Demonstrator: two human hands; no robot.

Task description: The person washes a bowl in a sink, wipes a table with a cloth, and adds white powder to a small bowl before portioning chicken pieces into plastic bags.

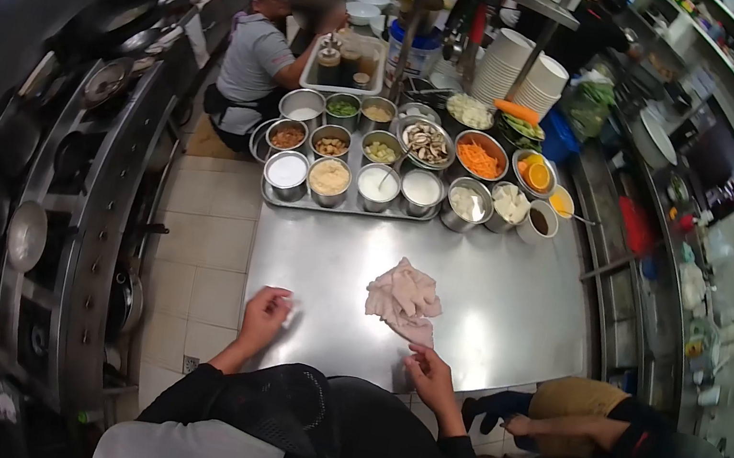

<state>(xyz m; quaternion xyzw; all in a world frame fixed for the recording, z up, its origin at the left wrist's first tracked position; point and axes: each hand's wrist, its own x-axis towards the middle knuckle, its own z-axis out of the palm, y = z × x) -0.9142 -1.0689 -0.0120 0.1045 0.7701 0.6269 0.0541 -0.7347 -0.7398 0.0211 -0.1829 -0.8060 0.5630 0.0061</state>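
Observation:
A crumpled pale pink cloth point(405, 296) lies on the steel worktable point(323, 260), its narrow end trailing toward me. At that near corner is my right hand point(430, 375), its thumb and fingers curled at the edge of the cloth. My left hand point(263, 316) is above the table's near left part, away from the cloth, with fingers bent together. A small whitish blur shows by its fingertips, and I cannot tell what it is.
Metal tubs of ingredients stand on a tray point(351, 211) at the back. Beside them are sliced mushrooms point(427, 142), shredded carrot point(480, 160) and a cup of dark sauce point(539, 219). One person point(260, 56) is at the back left, another point(596, 427) at the right. Stoves point(95, 232) line the left.

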